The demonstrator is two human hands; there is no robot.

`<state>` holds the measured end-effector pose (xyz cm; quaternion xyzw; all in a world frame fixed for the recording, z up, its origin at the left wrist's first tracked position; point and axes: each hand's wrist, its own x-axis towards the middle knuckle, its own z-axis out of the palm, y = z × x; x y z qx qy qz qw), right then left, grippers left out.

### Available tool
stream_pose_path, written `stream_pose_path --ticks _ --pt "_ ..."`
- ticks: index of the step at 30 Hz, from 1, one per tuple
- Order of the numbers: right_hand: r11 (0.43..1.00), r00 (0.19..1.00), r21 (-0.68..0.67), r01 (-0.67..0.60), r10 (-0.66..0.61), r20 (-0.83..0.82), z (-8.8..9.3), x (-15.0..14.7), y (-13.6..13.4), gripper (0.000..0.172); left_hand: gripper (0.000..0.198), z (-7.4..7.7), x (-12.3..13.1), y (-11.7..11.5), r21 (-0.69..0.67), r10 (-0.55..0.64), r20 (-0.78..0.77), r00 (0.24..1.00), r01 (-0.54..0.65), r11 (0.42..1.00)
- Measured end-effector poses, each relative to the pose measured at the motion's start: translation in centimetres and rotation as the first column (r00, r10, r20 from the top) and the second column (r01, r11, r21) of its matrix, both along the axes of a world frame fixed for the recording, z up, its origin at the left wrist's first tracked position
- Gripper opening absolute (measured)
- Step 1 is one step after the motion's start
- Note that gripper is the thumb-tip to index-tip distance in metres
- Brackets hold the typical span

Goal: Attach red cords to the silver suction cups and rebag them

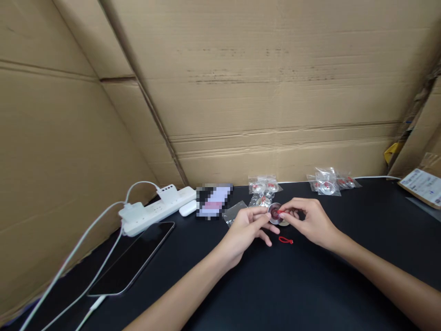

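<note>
Between thumb and fingers, my left hand [250, 225] grips a small round metal disc [274, 207] with a shiny rim and a dark reddish middle. My right hand [310, 220] pinches a red cord [280, 212] at the disc's centre; whether the cord passes through the disc is too small to tell. Below the hands, a second red cord loop [285, 240] lies on the black table. A pale round piece [284, 223] shows partly under the disc and my right fingers. Just behind my left hand is a clear plastic bag [234, 212].
Clear bags with round pieces and red cords [263, 187] lie behind the hands, with more bags [327, 184] further right. At left are a white power strip [155, 214] with cables, a tablet [134, 262] and a phone [214, 201]. Cardboard walls [268, 92] enclose the black table [262, 289].
</note>
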<state>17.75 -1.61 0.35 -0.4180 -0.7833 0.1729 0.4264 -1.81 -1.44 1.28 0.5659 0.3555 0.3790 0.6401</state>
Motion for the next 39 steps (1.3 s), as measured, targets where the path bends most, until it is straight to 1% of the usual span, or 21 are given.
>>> stream_pose_path --ticks 4,8,14,17,21,23,25,27,28,30,32,34,35,37,39 --pt "0.997 0.998 0.079 -0.025 0.021 0.055 -0.3 0.1 -0.2 0.014 0.028 -0.2 0.0 -0.1 -0.054 -0.013 0.059 0.998 0.016 0.998" --pt "0.988 0.994 0.141 -0.054 0.04 0.1 -0.7 0.2 -0.3 0.015 0.029 -0.3 0.0 -0.2 -0.046 -0.051 0.074 0.996 0.054 0.997" --pt "0.975 0.984 0.221 -0.035 -0.005 0.181 -0.9 0.0 -0.3 0.018 0.033 -0.3 0.3 -0.5 -0.006 -0.051 0.054 0.997 0.051 0.999" --pt "0.966 0.965 0.257 -0.035 -0.035 0.261 -0.8 -0.1 -0.5 0.022 0.035 -0.4 0.5 -0.6 0.047 -0.054 0.024 0.998 0.053 0.998" --pt "0.946 0.914 0.317 -0.059 -0.077 0.399 -0.8 -0.2 -0.7 0.028 0.036 -0.9 0.7 -0.4 0.152 -0.074 -0.047 0.996 0.08 0.985" --pt "0.932 0.889 0.353 -0.077 -0.096 0.449 -1.0 -0.3 -0.8 0.028 0.032 -1.2 0.7 -0.5 0.226 -0.063 -0.112 0.992 0.087 0.97" --pt "0.927 0.877 0.365 -0.086 -0.103 0.469 -1.2 -0.5 -0.9 0.028 0.03 -1.3 0.6 -0.7 0.322 -0.021 -0.206 0.978 0.088 0.943" --pt "0.943 0.9 0.326 -0.057 -0.093 0.427 -1.1 -0.7 -1.0 0.025 0.029 -1.4 0.5 -0.9 0.416 0.042 -0.292 0.955 0.087 0.905" --pt "0.959 0.921 0.284 -0.026 -0.087 0.379 -1.0 -0.8 -1.1 0.024 0.029 -1.3 0.4 -1.1 0.455 0.074 -0.323 0.943 0.087 0.886" --pt "0.985 0.964 0.167 0.046 -0.087 0.251 -0.7 -1.0 -1.3 0.022 0.028 -1.0 0.3 -1.3 0.513 0.125 -0.361 0.924 0.085 0.854" --pt "0.995 0.989 0.045 0.094 -0.098 0.111 -0.5 -1.2 -1.3 0.021 0.028 -0.8 0.3 -1.4 0.56 0.167 -0.389 0.906 0.089 0.824" --pt "0.992 0.995 -0.099 0.083 -0.088 -0.053 -0.5 -1.3 -1.0 0.018 0.029 -0.7 0.2 -1.3 0.607 0.208 -0.409 0.889 0.094 0.789" --pt "0.981 0.986 -0.186 0.051 -0.08 -0.149 -0.5 -1.4 -0.9 0.015 0.029 -0.7 0.1 -1.3 0.632 0.23 -0.414 0.881 0.096 0.769" --pt "0.933 0.943 -0.356 -0.045 -0.078 -0.323 -0.8 -1.5 -0.5 0.012 0.03 -0.9 0.1 -1.2 0.681 0.274 -0.415 0.868 0.096 0.726" --pt "0.874 0.897 -0.466 -0.135 -0.092 -0.432 -1.0 -1.6 -0.3 0.017 0.028 -1.1 0.1 -1.0 0.723 0.317 -0.394 0.863 0.078 0.687"
